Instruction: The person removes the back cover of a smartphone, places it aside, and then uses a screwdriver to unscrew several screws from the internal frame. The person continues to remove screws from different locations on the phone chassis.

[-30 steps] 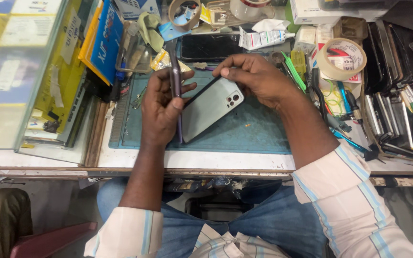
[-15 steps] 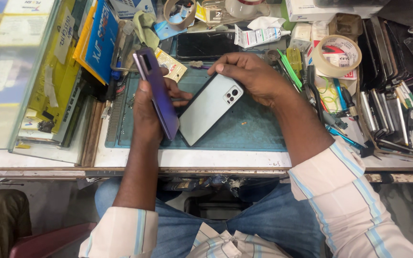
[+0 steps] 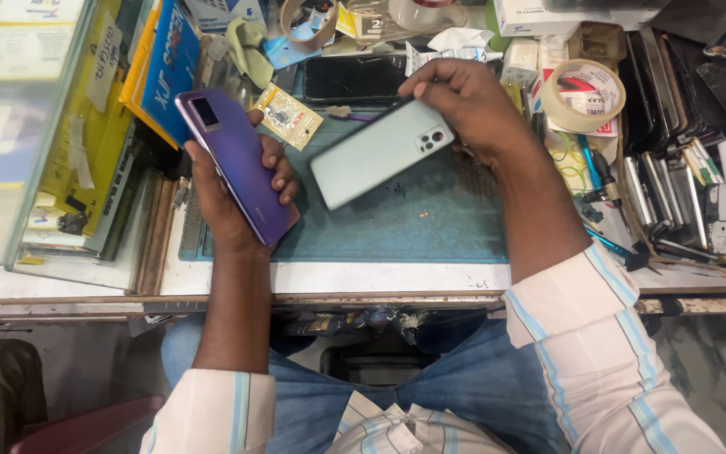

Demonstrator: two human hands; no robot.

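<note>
My left hand holds a purple phone with its back up, lifted at the left edge of the teal work mat. A pale green phone lies tilted over the mat, back up, camera end toward the right. My right hand grips that camera end, fingers curled over its top edge. A black phone lies flat at the far side of the mat, just beyond both hands. A small clear packet sits between the purple phone and the green one.
A roll of tape and several metal tools crowd the right side. Yellow and blue boxes lean on the left beside a glass case. Small screws lie on the mat. The bench's front edge runs below.
My left hand lifted the purple phone off the mat and swung it out to the left. My right hand raised the green phone's camera end and shifted it farther back.
</note>
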